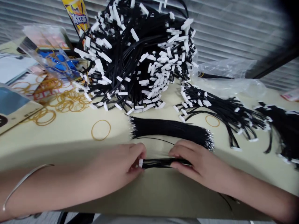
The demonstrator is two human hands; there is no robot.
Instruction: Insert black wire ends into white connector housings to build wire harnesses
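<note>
Loose rubber bands (70, 102) lie on a cream desk (58, 130) beside a clear pouch (52, 59) holding something blue. A yellow snack can (76, 15) stands behind, crumpled plastic (229, 84) sits right, and window blinds (233, 37) fill the background.

Worn on the person's head, the single camera looks forward and down from just behind the left hand (121, 163) and right hand (198, 165), close over the worktop (163, 193), with window blinds (233, 37) along the far edge of the frame.
</note>
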